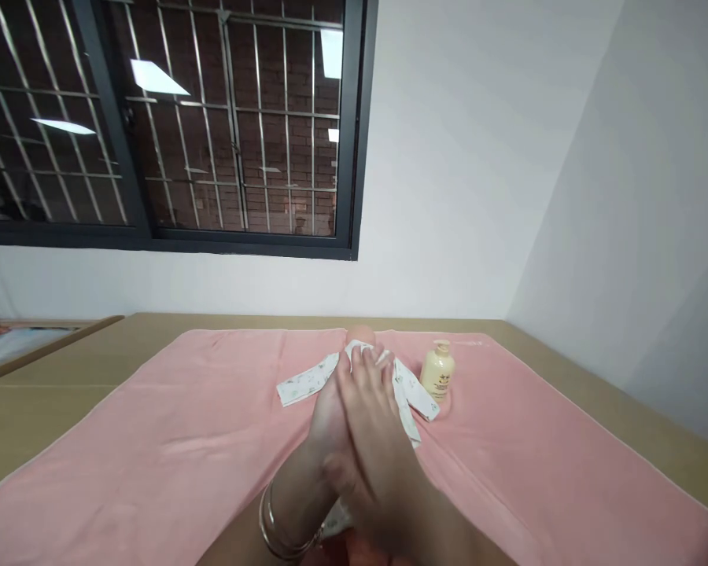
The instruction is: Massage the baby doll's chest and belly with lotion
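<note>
My left hand (329, 420) and my right hand (374, 424) are pressed palm to palm, with the fingers stretched out forward. The right one lies over the left and is slightly blurred. Metal bangles (276, 527) circle my left wrist. Beneath and beyond the hands lies a white garment (307, 383) with a small print, its sleeves spread to both sides. A rounded, skin-coloured head (361, 333), like a baby doll's, shows past its collar. Most of this figure is hidden by my hands and forearms. Right of it stands a cream pump-neck bottle (437, 373), apart from my hands.
A pink sheet (200, 440) covers most of the tan tabletop (53, 401), with a few wrinkles. White walls (448, 157) rise behind and to the right. A dark-framed, barred window (236, 126) is at the back left. A raised edge (47, 350) borders the far left.
</note>
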`<state>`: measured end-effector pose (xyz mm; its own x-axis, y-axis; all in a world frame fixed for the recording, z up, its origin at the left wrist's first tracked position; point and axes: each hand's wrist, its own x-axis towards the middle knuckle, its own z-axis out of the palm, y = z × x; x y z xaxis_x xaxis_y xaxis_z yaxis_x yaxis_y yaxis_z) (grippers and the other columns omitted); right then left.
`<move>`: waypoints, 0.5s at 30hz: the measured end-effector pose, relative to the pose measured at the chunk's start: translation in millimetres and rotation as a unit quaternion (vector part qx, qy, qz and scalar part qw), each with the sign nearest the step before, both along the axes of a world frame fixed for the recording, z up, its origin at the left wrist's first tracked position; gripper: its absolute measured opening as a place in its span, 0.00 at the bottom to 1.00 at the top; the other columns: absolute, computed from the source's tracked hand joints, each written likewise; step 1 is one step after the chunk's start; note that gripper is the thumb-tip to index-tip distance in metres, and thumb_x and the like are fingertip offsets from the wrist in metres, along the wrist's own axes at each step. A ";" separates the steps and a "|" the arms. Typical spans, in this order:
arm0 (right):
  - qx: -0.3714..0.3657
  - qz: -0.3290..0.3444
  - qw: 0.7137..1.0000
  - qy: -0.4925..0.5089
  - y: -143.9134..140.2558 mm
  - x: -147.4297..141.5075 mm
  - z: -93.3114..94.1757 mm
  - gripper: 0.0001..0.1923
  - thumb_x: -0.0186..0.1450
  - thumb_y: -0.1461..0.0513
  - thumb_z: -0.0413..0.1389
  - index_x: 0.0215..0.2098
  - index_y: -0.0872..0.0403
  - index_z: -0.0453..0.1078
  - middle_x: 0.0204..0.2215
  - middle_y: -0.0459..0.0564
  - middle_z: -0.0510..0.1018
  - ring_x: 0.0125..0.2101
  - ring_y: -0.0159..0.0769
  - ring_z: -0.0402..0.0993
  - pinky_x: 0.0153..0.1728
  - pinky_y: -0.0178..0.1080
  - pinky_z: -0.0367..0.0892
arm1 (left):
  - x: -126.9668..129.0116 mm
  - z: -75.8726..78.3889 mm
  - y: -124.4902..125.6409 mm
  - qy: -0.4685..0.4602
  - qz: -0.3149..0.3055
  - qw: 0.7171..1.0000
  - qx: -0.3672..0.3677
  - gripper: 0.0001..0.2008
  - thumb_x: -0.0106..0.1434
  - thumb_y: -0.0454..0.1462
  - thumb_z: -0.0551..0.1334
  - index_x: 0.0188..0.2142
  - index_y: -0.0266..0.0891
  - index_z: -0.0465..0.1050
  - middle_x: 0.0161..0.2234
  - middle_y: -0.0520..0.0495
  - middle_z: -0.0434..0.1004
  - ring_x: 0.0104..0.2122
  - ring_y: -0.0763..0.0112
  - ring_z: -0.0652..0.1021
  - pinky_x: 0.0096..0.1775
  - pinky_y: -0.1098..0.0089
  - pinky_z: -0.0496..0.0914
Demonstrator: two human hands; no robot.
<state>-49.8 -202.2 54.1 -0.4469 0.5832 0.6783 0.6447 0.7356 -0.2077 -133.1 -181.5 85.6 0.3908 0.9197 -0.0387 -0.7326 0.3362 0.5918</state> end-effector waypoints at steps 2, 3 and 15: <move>0.011 -0.030 0.999 0.025 10.7 10.9 8.5 0.33 0.72 0.49 0.33 0.70 0.53 0.29 0.69 0.53 0.33 0.67 0.52 0.27 0.63 0.63 0.32 | 9.5 -3.7 -6.4 0.007 0.013 0.997 0.074 0.30 0.70 0.50 0.37 0.64 0.42 0.55 0.64 0.48 0.58 0.66 0.64 0.53 0.66 0.60 0.48; 0.022 -0.053 0.998 0.038 15.4 15.9 11.4 0.33 0.72 0.50 0.32 0.70 0.52 0.28 0.69 0.52 0.32 0.67 0.51 0.26 0.63 0.64 0.32 | 11.6 -5.8 -9.7 0.020 0.007 0.994 0.108 0.31 0.69 0.52 0.37 0.64 0.43 0.56 0.64 0.48 0.58 0.67 0.63 0.52 0.66 0.60 0.47; 0.030 0.031 0.996 -0.083 -26.7 -1.3 10.6 0.43 0.69 0.44 0.44 0.70 0.61 0.35 0.68 0.60 0.42 0.67 0.54 0.34 0.65 0.58 0.35 | -6.6 -1.5 -19.4 0.068 0.084 0.987 0.122 0.33 0.65 0.59 0.40 0.65 0.53 0.53 0.66 0.56 0.54 0.68 0.64 0.45 0.66 0.61 0.48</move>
<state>-51.1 -228.9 64.7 -0.5899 0.5118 0.6246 0.6193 0.7831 -0.0569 -139.7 -200.8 84.1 0.2393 0.9592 0.1503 -0.6740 0.0527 0.7369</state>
